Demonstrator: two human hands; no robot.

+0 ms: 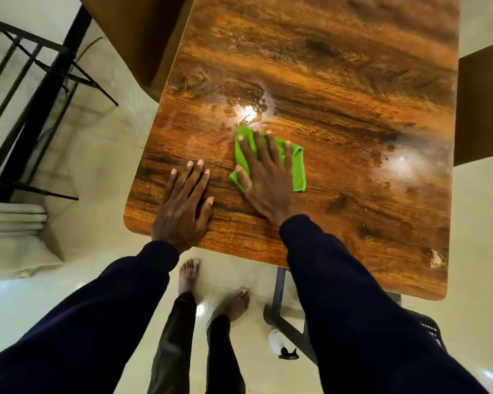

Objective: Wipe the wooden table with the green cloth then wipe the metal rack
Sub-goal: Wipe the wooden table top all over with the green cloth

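The wooden table (339,81) fills the middle and right of the head view, its glossy top streaked with wet patches. A folded green cloth (295,166) lies on it near the front left part. My right hand (264,174) presses flat on the cloth with straight, spread fingers. My left hand (184,203) rests flat on the bare wood just left of the cloth, close to the table's near edge. The black metal rack (37,89) stands on the floor at the far left, apart from both hands.
A white spray bottle (278,342) lies on the tiled floor under the table's near edge, beside a dark table leg (279,291). Folded white fabric (12,220) sits at the left. A dark chair (484,103) stands at the right; a brown one (137,32) stands at the upper left.
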